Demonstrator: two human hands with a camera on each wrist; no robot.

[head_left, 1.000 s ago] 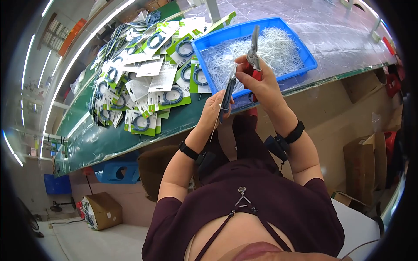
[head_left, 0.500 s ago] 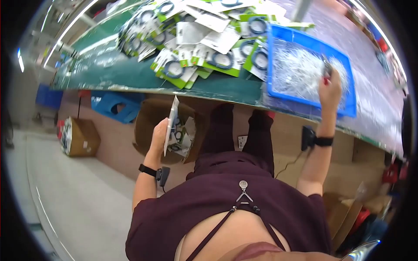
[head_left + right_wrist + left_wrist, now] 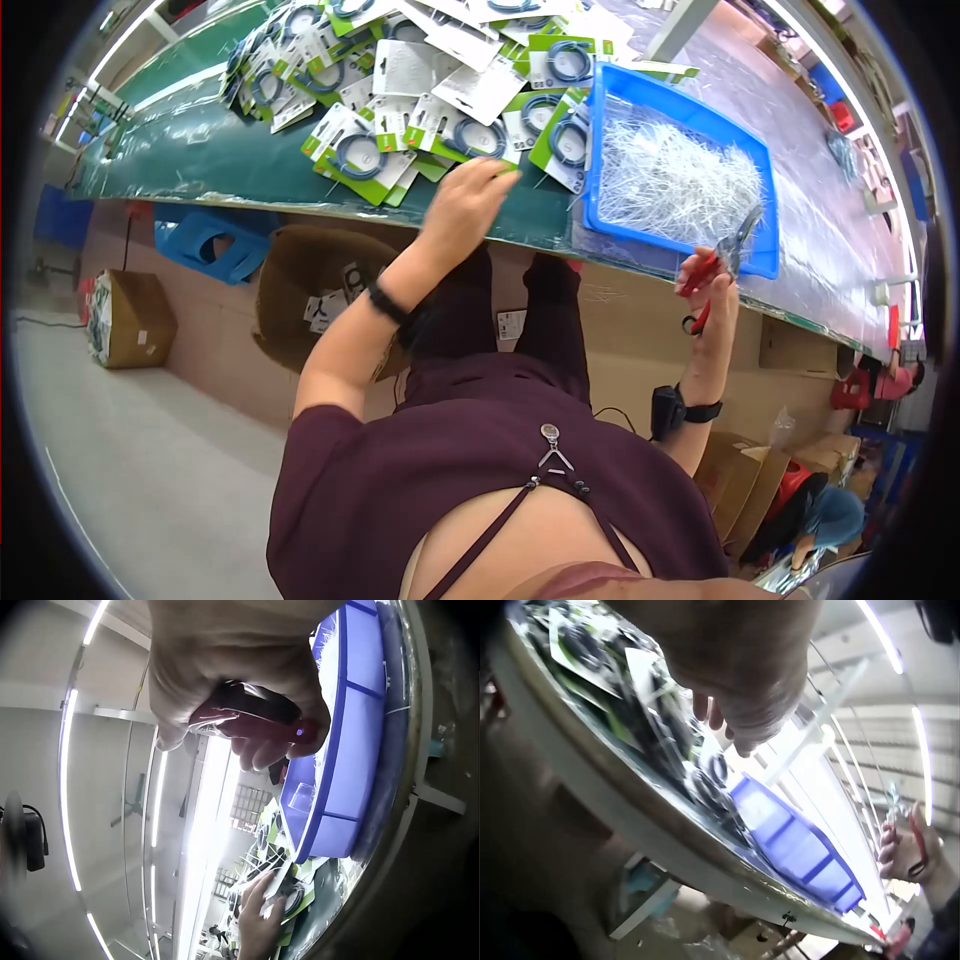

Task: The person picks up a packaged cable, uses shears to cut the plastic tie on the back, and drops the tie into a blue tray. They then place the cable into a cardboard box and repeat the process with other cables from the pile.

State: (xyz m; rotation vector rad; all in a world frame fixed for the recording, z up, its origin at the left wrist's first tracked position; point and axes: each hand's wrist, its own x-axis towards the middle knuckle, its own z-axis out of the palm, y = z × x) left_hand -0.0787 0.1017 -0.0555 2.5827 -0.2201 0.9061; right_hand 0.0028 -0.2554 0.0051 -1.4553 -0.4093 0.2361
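The red-handled cutters [image 3: 740,240] were in the right hand [image 3: 712,300], whose fingers were curled around the red handles; the metal blades pointed up and away from the person. In the head view they appeared over the near right corner of the blue tray [image 3: 684,243], but how high they were, I could not tell. The tray was standing at the table edge and contained many thin white strips [image 3: 670,170].

The left hand [image 3: 465,212] was above the near edge of the pile of carded cables [image 3: 365,155], with the fingers bent toward the cards. Whether they were pinching one card or only touching it, I could not tell. The pile lay to the left of the tray, several cards overlapping, with blue-grey coiled cables and green borders.

All this was on the green table [image 3: 230,172]. Below it, a cardboard box [image 3: 285,325] held some cards, and a blue stool [image 3: 190,238] was near it.
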